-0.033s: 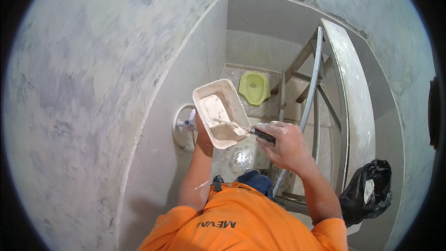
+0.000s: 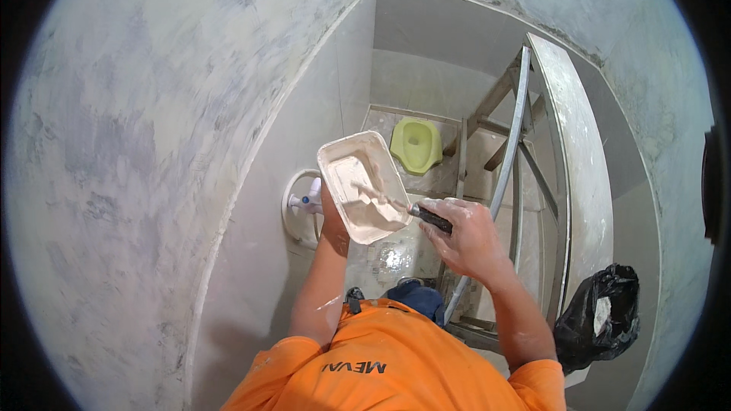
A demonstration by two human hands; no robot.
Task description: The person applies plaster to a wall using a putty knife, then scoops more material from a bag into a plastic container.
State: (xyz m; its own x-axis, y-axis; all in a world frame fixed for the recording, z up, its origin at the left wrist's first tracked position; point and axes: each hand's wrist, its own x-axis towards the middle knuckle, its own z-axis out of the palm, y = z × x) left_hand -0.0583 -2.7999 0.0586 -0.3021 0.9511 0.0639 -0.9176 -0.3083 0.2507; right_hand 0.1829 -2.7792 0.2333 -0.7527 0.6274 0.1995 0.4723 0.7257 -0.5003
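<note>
My left hand holds a white rectangular tub from its left side, its fingers mostly hidden behind the wall. Pale, creamy plaster coats the inside and lies thickest at the near end. A putty knife with a dark handle is in my right hand, which is closed around it. Its plaster-smeared blade reaches over the right rim, into the tub. White smears mark my right knuckles and both forearms.
A metal trestle with a long plank stands to the right. On the plank's near end sits a black plastic bag. A yellow-green squat toilet is in the far floor; a white hose and tap hang at the left wall.
The knife blade sits slightly lower and further right in the tub, and the plaster under it has shifted. Both hands keep nearly the same place.
</note>
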